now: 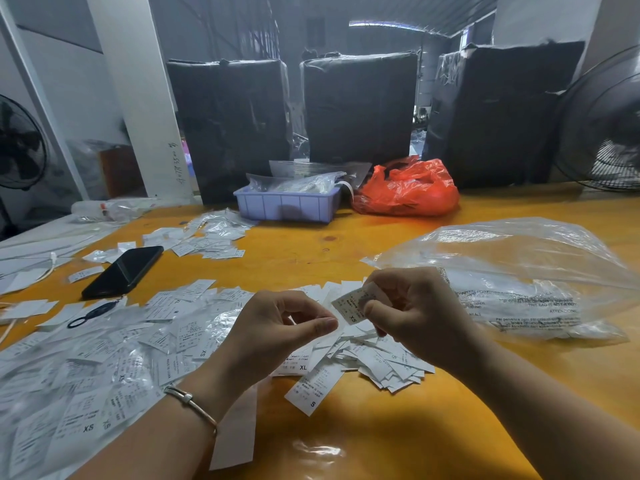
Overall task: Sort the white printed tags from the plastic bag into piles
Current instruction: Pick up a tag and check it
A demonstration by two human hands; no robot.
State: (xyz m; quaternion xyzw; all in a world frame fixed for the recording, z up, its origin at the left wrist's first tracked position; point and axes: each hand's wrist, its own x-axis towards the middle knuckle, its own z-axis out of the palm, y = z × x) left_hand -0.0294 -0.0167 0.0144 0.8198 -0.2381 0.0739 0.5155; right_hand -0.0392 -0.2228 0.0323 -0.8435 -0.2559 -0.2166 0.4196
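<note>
Nearby, phone point(123, 270), red bag point(408, 188), lilac tray point(287, 205)

White tags point(349, 308) with black print; orange-yellow table point(381, 427); black phone point(123, 270); lilac tray point(287, 204); red-orange bag point(408, 188); clear bag point(519, 268) printed black; black-wrapped bales point(360, 109).
</note>
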